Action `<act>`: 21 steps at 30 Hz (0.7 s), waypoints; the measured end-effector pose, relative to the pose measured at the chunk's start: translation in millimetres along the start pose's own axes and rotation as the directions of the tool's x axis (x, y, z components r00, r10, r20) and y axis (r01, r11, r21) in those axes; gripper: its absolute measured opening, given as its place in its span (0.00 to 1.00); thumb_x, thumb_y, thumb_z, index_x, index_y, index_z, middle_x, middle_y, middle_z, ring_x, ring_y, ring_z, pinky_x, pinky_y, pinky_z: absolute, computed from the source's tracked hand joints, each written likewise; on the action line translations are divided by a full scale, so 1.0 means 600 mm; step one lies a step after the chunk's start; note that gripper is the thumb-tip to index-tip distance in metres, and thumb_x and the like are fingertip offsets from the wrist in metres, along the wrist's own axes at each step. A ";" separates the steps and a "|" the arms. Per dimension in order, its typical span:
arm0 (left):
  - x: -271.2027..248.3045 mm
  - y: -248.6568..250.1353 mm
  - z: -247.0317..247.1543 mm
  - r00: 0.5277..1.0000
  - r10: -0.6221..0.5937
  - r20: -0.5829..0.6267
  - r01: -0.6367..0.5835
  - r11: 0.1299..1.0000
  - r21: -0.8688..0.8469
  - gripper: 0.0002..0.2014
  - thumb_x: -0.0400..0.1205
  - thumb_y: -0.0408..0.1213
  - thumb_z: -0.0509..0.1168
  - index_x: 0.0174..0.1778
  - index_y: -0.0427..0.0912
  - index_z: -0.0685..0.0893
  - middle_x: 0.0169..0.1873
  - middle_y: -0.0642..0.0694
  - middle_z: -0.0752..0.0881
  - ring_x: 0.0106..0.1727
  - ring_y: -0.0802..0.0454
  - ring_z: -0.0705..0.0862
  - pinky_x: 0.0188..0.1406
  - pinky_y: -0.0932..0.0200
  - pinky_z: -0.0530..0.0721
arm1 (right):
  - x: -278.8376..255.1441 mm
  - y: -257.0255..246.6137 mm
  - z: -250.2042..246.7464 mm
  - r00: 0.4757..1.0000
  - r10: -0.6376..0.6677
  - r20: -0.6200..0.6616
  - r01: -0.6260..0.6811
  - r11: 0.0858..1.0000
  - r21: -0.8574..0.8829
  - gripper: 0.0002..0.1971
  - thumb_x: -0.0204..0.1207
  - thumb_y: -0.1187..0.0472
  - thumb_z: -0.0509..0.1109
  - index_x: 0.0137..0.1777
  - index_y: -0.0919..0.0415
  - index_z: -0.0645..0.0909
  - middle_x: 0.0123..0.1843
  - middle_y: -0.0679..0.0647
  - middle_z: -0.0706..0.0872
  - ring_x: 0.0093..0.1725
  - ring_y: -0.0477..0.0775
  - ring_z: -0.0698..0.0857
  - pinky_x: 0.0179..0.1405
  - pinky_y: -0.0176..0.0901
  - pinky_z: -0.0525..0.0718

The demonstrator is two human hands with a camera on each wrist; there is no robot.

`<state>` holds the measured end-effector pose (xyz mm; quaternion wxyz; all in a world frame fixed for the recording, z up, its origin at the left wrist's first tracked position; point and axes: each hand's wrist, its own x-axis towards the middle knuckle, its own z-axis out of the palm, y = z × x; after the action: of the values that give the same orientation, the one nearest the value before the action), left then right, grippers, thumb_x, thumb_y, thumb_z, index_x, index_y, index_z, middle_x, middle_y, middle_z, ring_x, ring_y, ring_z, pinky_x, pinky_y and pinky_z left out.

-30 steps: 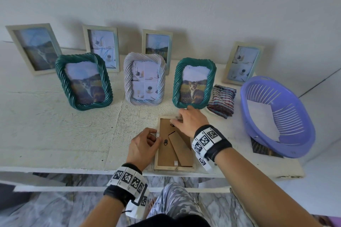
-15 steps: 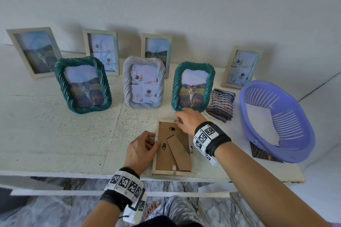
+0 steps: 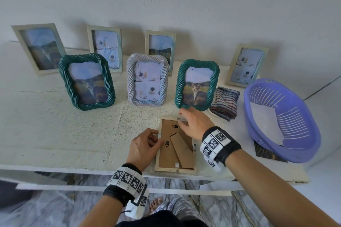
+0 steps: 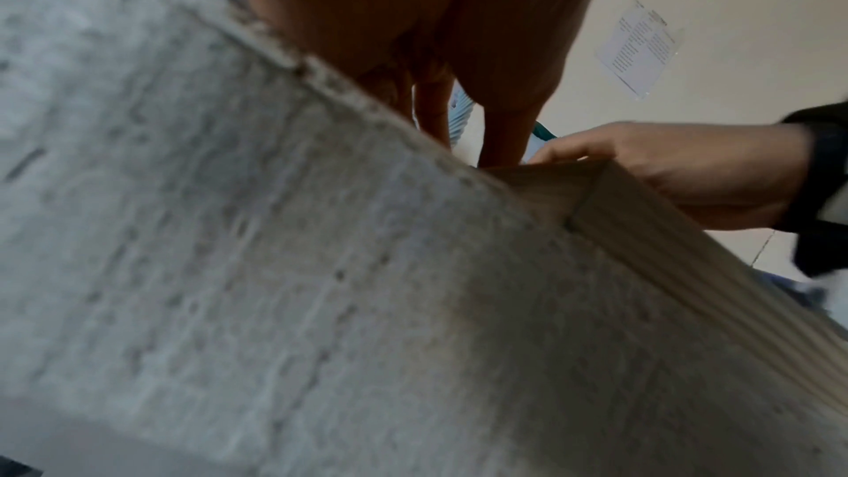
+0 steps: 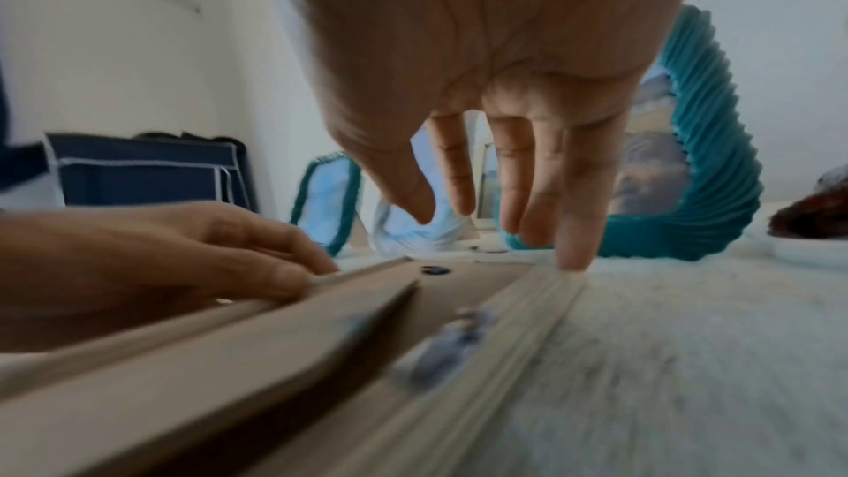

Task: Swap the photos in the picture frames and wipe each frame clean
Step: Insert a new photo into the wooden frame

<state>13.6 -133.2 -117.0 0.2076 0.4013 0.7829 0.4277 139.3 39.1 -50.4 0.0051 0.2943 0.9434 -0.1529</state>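
Observation:
A beige picture frame (image 3: 167, 155) lies face down near the table's front edge, its brown backing and folded stand facing up. My left hand (image 3: 157, 139) has curled fingers that pinch the frame's left edge beside a small black clip. The right hand (image 3: 181, 118) hovers over the frame's top right corner with fingers spread and straight. In the right wrist view its little finger touches the frame's rim (image 5: 541, 289) and it holds nothing. A striped cloth (image 3: 225, 105) lies folded to the right of the frame.
Three rope-pattern frames stand behind it: green (image 3: 86, 81), white (image 3: 147, 81), green (image 3: 197, 84). Several beige frames lean on the wall. A purple basket (image 3: 306, 153) holding white paper sits at the right, over a loose photo (image 3: 267, 153). The table edge is just before the frame.
Both hands stay at the face-down frame. The right hand has shifted a little toward the top right corner; the left hand keeps to the left edge.

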 end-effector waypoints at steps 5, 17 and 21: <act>0.002 0.000 -0.001 1.000 0.000 0.006 0.000 1.000 -0.014 0.11 0.78 0.44 0.74 0.53 0.48 0.83 0.37 0.56 0.85 0.36 0.62 0.84 0.35 0.68 0.83 | -0.111 -0.035 0.026 0.997 -0.082 -0.006 0.082 0.993 0.084 0.12 0.82 0.51 0.60 0.43 0.57 0.78 0.44 0.49 0.76 0.44 0.48 0.74 0.43 0.39 0.76; 0.005 0.000 0.001 1.000 -0.011 0.000 0.011 1.000 0.006 0.11 0.77 0.44 0.75 0.52 0.50 0.83 0.36 0.57 0.85 0.36 0.61 0.85 0.37 0.63 0.85 | -0.203 -0.052 0.094 0.990 -0.105 -0.097 0.103 0.994 -0.028 0.09 0.74 0.48 0.64 0.42 0.53 0.78 0.44 0.48 0.75 0.43 0.50 0.75 0.40 0.42 0.81; 0.004 0.002 0.002 1.000 -0.007 0.000 0.007 1.000 0.011 0.11 0.77 0.44 0.74 0.53 0.50 0.83 0.35 0.58 0.85 0.35 0.63 0.84 0.37 0.65 0.84 | -0.203 -0.066 0.097 0.989 -0.061 -0.136 0.054 0.997 -0.058 0.14 0.72 0.43 0.64 0.38 0.53 0.79 0.40 0.46 0.75 0.40 0.49 0.76 0.39 0.41 0.80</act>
<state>13.5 -130.5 -116.5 0.2070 0.3998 0.7865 0.4227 213.5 -76.1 -82.6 -0.0567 0.2766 0.9534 -0.1065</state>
